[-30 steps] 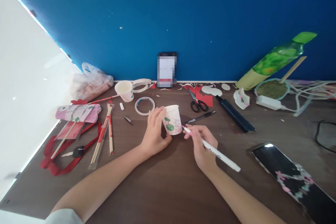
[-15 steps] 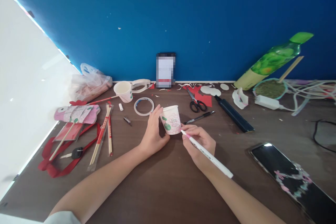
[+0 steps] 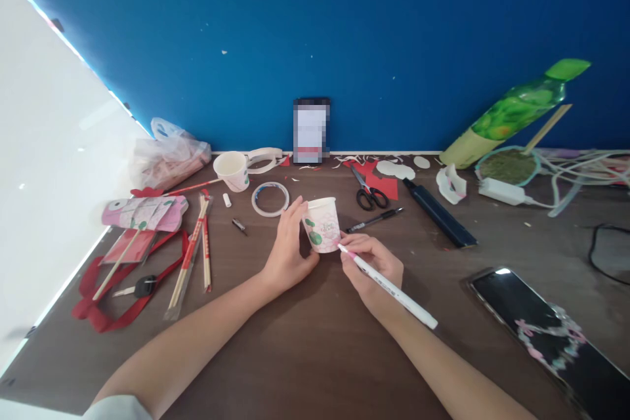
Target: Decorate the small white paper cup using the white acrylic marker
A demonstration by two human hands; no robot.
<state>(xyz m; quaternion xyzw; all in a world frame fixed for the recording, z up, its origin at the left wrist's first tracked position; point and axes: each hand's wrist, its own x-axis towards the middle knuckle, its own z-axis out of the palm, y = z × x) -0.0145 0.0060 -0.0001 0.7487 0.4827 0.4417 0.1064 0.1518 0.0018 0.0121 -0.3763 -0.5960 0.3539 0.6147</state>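
My left hand is closed around the left side of a white paper cup, which is slightly tilted. Green leaf shapes and a pink honeycomb pattern cover the cup's side. In my right hand is a white marker, gripped like a pen, its pink tip at the cup's lower right side. Just beyond that hand lies a black pen. A roll of tape rests left of the cup, with a small white cap farther left.
Scissors lie on red paper behind the cup. A second paper cup, chopsticks and a red ribbon with a key are at left. A phone, a dark blue case and a tilted green bottle are at right.
The cup has turned very slightly in my left hand, and the marker tip has shifted a little left along its side. Everything else stays in place.
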